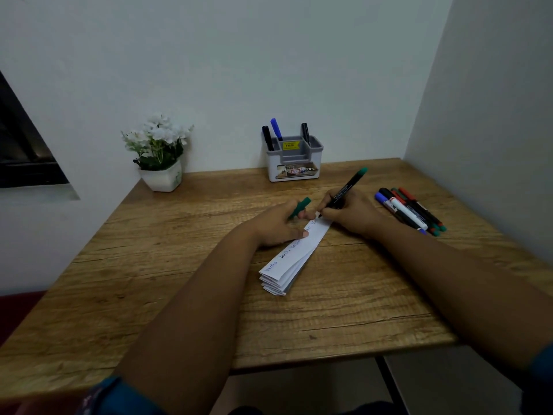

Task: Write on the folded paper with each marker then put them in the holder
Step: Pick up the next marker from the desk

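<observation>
At the centre of the frame, a long white folded paper strip point(294, 259) lies diagonally on the wooden table point(179, 265), several handwritten words along it. Your left hand point(276, 224) presses the strip flat, probably so it won't slide, while its fingers pinch a green marker cap point(300, 206). Your right hand point(348, 211) grips a black-barrelled green marker point(344, 191) in a writing hold, tip on the strip's far end, barrel slanting toward the upper right. Right of centre, more markers point(410, 212) lie bunched, seemingly awaiting use. At upper centre, against the wall, a grey-and-white plastic holder point(294, 158) already contains three markers. A white potted flower point(158, 154) stands upper left.
</observation>
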